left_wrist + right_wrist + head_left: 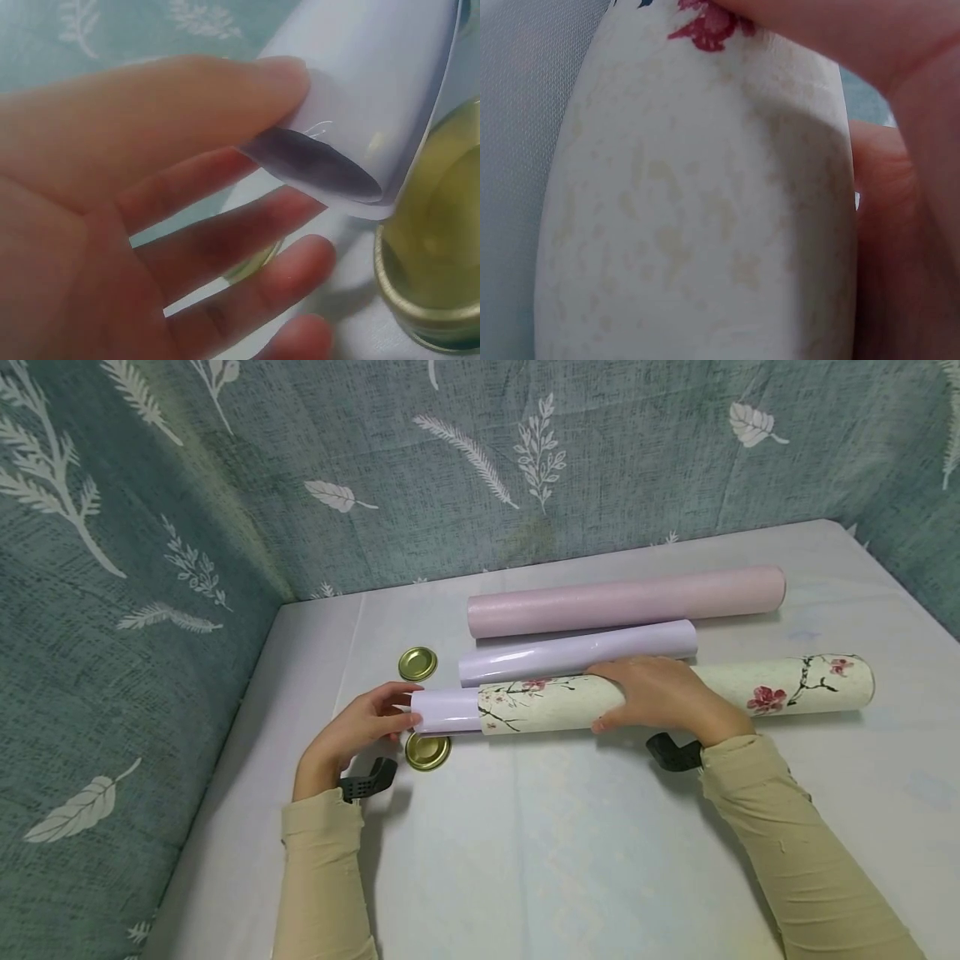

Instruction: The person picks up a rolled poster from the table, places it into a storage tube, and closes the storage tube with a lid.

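Observation:
A floral-patterned cardboard tube lies across the middle of the table, and a rolled glossy white sheet sticks out of its left end. My left hand pinches the outer end of that roll, the thumb on top and fingers underneath. In the left wrist view the roll shows its hollow end beside the thumb. Over the tube's middle, my right hand grips it from above. The right wrist view shows the tube's cream surface close up, with thumb and fingers around it.
Behind the floral tube lie another glossy white roll and a pink tube. Two round gold lids rest near the left hand: one lid behind it, the other lid in front. Patterned cloth hangs along the table's back and left.

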A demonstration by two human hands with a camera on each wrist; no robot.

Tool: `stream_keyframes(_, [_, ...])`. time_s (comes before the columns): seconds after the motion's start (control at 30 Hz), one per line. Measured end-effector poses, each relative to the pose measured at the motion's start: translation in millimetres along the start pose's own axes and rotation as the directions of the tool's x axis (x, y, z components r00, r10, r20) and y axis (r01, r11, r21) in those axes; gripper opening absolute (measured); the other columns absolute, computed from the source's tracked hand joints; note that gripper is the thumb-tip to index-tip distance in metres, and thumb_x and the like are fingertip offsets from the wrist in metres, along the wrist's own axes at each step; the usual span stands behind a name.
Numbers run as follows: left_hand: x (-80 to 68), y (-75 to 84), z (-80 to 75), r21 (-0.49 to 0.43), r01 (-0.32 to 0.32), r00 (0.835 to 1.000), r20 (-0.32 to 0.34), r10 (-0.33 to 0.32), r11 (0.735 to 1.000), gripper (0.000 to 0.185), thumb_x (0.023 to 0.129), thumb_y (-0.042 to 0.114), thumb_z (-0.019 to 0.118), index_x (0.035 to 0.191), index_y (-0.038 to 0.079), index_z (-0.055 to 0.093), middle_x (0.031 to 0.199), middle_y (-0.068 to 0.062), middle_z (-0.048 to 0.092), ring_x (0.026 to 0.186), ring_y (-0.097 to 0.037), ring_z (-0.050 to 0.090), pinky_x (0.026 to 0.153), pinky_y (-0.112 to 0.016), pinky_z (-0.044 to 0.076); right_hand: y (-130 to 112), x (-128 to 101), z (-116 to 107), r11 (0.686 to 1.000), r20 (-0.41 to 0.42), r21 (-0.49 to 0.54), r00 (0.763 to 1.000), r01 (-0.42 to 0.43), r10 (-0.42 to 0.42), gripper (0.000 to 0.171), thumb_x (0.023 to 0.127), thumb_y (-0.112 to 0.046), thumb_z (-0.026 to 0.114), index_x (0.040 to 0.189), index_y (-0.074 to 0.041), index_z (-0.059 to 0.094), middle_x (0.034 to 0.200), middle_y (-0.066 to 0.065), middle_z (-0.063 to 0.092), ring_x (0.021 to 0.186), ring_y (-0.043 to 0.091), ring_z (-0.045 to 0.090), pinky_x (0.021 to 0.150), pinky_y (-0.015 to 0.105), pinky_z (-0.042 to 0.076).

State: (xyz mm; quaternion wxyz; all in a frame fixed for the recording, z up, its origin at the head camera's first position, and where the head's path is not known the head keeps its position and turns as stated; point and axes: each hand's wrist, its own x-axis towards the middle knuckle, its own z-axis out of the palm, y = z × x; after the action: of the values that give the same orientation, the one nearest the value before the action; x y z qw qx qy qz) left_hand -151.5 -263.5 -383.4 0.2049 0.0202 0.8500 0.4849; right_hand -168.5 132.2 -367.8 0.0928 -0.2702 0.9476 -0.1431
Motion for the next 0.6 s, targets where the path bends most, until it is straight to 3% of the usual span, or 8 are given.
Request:
stream_keyframes(0.1, [-2.6, 7.9, 2.6, 0.024, -0.015, 1.000, 0.001, 0.015, 1.000, 0.056, 0.075, 0.036, 0.071, 0.124, 0.021, 0.048, 0.112, -0.008, 0.055, 0.096, -0.024, 0.053, 0.071, -0.037, 0.048, 0, -1, 1, 1.000, 0.002, -0.002, 1.000, -0.002, 0.002, 0.077, 0.063, -0.061, 0.067, 0.128, -0.024, 0.047, 0.123, 0.004, 0.053, 0.111, 0.026, 0.048, 0.084, 0.049, 0.038])
stream_keyframes(0.3, [-0.2, 8.4, 4.9, 0.085, -0.014, 1.000, -0.010, 0.015, 0.996, 0.055, 0.078, 0.035, 0.068, 0.125, 0.019, 0.046, 0.120, -0.007, 0.052, 0.110, -0.021, 0.047, 0.091, -0.040, 0.037, 0, -1, 1, 1.000, 0.001, -0.002, 1.000, 0.003, -0.003, 0.077, 0.064, -0.062, 0.067, 0.128, -0.024, 0.047, 0.123, 0.003, 0.052, 0.110, 0.026, 0.049, 0.083, 0.048, 0.038])
stream_keyframes(0.6, [5.1, 4.0, 7.2, 0.117, -0.008, 1.000, 0.007, 0.007, 0.993, 0.063, 0.074, 0.045, 0.068, 0.127, 0.021, 0.045, 0.118, -0.004, 0.052, 0.110, -0.019, 0.046, 0.093, -0.041, 0.035, 0, -1, 0, 1.000, 0.006, -0.003, 1.000, 0.004, -0.004, 0.076, 0.065, -0.060, 0.067, 0.128, -0.023, 0.046, 0.124, 0.004, 0.052, 0.111, 0.026, 0.048, 0.084, 0.049, 0.038])
